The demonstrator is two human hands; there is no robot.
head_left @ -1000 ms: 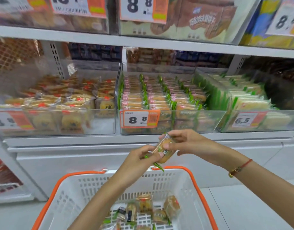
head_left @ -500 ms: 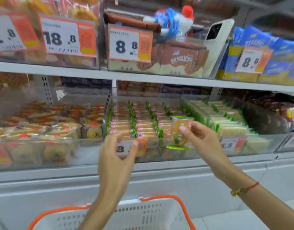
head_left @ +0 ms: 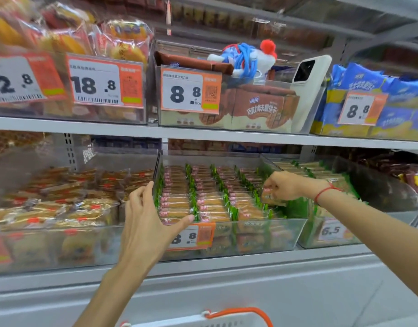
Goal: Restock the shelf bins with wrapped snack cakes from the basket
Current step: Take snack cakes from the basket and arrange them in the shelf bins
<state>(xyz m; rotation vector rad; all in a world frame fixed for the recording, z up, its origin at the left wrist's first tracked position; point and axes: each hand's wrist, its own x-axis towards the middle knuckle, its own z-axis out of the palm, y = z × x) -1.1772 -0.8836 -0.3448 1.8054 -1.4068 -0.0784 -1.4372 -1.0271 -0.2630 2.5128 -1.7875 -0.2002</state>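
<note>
Right hand point(head_left: 282, 187) pinches a wrapped cake point(head_left: 270, 196), held over the right-hand rows inside the middle bin point(head_left: 262, 237). Left hand point(head_left: 149, 217) released, fingers straight, thumb spread, at the bin's front-left corner, holding nothing. Bin packed with cake rows. Basket point(head_left: 229, 318) rim below, bottom edge of view

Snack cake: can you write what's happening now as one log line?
step: placing | right hand: holds cake over middle bin | left hand: open at bin front | basket: below
</note>
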